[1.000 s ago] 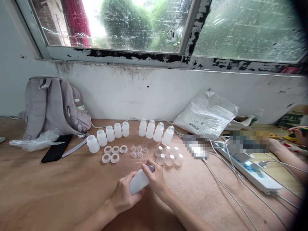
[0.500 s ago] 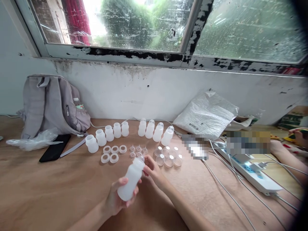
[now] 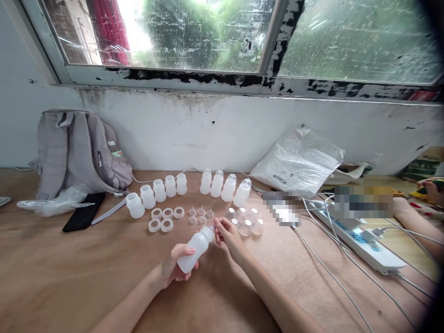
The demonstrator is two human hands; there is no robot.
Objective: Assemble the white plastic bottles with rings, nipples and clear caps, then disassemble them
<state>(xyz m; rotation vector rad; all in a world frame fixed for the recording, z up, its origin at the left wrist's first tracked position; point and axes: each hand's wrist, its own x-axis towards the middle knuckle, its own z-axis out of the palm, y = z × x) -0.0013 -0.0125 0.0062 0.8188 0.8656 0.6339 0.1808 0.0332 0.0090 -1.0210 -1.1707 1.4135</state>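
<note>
My left hand (image 3: 172, 268) is wrapped round the base of a white plastic bottle (image 3: 195, 244), tilted up to the right above the wooden table (image 3: 69, 273). My right hand (image 3: 229, 236) hovers at the bottle's clear teat end, fingers curled and pinched by the top. Behind lie rows of parts: several open white bottles (image 3: 152, 196), several capped bottles (image 3: 225, 187), white rings (image 3: 163, 218), small clear teats (image 3: 201, 215) and clear caps (image 3: 248, 222).
A grey backpack (image 3: 74, 152), a crumpled plastic bag (image 3: 55, 201) and a black phone (image 3: 84, 211) lie at the left. A white plastic bag (image 3: 298, 162), a power strip (image 3: 360, 243) and cables (image 3: 333, 277) are at the right. Another person's arm (image 3: 419, 222) reaches in at the far right.
The bottle was lifted from lying low between both hands and now tilts upward. My left hand slid down to its base; my right hand stays at its top.
</note>
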